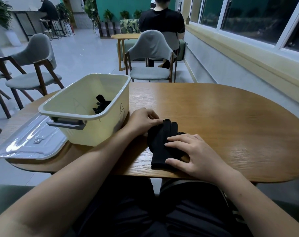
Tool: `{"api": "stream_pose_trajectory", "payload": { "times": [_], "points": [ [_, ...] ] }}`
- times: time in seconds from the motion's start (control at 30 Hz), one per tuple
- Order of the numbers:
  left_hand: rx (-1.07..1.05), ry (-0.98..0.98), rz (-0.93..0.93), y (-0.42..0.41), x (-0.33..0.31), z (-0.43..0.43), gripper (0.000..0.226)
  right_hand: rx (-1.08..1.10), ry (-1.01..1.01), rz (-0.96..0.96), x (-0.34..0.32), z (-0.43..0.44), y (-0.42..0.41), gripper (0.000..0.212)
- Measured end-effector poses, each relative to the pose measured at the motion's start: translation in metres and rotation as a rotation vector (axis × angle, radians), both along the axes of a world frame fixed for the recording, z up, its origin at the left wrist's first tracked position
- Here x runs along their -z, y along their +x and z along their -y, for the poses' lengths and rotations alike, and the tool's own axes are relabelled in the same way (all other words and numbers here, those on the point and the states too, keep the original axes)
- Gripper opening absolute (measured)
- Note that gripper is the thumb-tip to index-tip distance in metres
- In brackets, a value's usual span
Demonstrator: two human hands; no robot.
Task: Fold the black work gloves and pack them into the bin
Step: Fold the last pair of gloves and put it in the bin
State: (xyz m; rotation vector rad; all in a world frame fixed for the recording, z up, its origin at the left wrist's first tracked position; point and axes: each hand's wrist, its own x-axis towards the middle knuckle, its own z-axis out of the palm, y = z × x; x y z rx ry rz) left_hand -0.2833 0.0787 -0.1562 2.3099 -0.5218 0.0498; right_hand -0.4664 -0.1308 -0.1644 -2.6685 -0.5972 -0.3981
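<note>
On the table (213, 117), at its near edge and just right of the bin (94, 134), lay the gloves (159, 142). They were black knit and flat, with the fingers toward twelve o'clock and the cuff toward six. A strip of dotted grip peeked out on their three o'clock side. They looked like two laid one on the other, though I could not be sure. No fold showed yet, so I judged they were being squared up for folding.

The left hand (143, 119) pinched the fingertip end at eleven o'clock, its fingers curled on the cloth. The right hand (195, 153) lay flat over the cuff half at four o'clock, fingers straight, pressing down and gripping nothing.

At ten o'clock from the gloves the bin stood open, its wall just beside the left hand. The packed gloves (101, 104) sat low against its right wall, with plenty of room left inside. Part of the job looked done, then, and this lot had yet to be folded and packed. Whether more waited out of sight I could not tell. The lid (30, 141) lay at nine o'clock, beyond the bin.
</note>
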Motion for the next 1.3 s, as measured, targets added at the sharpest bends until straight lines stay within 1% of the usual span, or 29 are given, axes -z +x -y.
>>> {"api": "stream_pose_trajectory", "payload": {
  "times": [0.13,0.3,0.43,0.63,0.7,0.77,0.83,0.87,0.97,1.1,1.3],
  "points": [
    [0.042,0.041,-0.02,0.002,-0.004,0.006,0.012,-0.001,-0.007,-0.01,0.0,0.0,0.001,0.058],
    [0.022,-0.02,-0.086,0.004,-0.01,0.004,0.004,-0.002,0.002,-0.008,0.001,0.001,0.0,0.057],
    [-0.027,-0.095,-0.115,0.007,-0.008,-0.002,0.01,-0.004,0.006,-0.008,0.001,0.0,0.001,0.057],
    [-0.075,-0.073,-0.1,0.007,-0.008,-0.006,0.017,-0.001,0.006,-0.011,0.001,0.001,0.001,0.058],
    [-0.081,-0.088,-0.11,0.005,-0.009,-0.002,0.015,-0.002,0.005,-0.013,0.001,0.001,0.001,0.058],
    [-0.048,-0.054,-0.12,0.003,-0.012,0.001,0.005,-0.003,0.003,-0.01,0.001,0.0,0.001,0.057],
    [-0.006,0.036,-0.101,0.002,-0.014,0.003,0.018,-0.002,0.002,-0.011,0.001,0.001,0.001,0.057],
    [0.004,0.074,-0.093,0.002,-0.016,0.004,0.019,-0.001,0.003,-0.012,0.001,0.001,0.0,0.057],
    [0.016,0.106,-0.098,0.001,-0.02,0.007,0.014,0.001,0.004,-0.016,0.001,0.001,0.0,0.057],
    [-0.004,0.017,-0.13,0.003,-0.02,0.004,0.01,-0.004,0.005,-0.015,0.002,0.001,0.001,0.058],
    [-0.07,-0.066,-0.146,0.004,-0.019,-0.007,0.014,-0.008,0.005,-0.009,0.002,0.001,0.001,0.058]
  ]
}}
